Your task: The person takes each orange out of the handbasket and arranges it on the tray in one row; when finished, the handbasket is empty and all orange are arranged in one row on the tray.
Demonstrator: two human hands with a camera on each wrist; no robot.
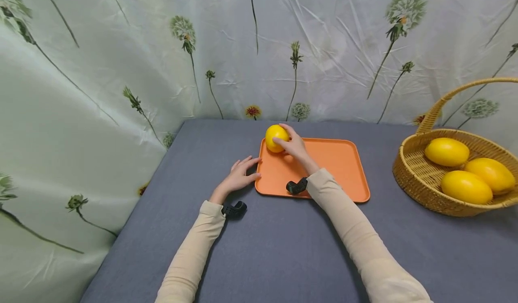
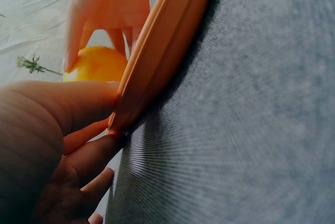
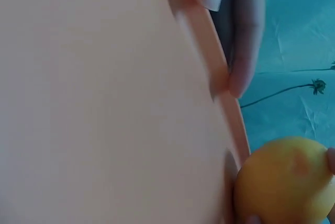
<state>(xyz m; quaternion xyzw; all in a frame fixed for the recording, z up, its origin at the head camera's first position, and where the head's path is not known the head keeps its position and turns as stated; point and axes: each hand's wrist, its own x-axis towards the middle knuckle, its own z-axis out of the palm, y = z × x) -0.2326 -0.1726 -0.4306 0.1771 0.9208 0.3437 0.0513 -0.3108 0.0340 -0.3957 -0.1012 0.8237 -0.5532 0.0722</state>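
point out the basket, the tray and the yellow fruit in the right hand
Basket (image 1: 413, 189): head view, on its woven outer wall
Tray (image 1: 336, 159): head view, on its bare flat surface
Yellow fruit (image 1: 274, 134): head view, on its upper middle

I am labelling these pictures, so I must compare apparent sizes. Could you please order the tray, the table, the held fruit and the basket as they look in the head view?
1. Table
2. Basket, though the picture's edge cuts it off
3. Tray
4. Held fruit
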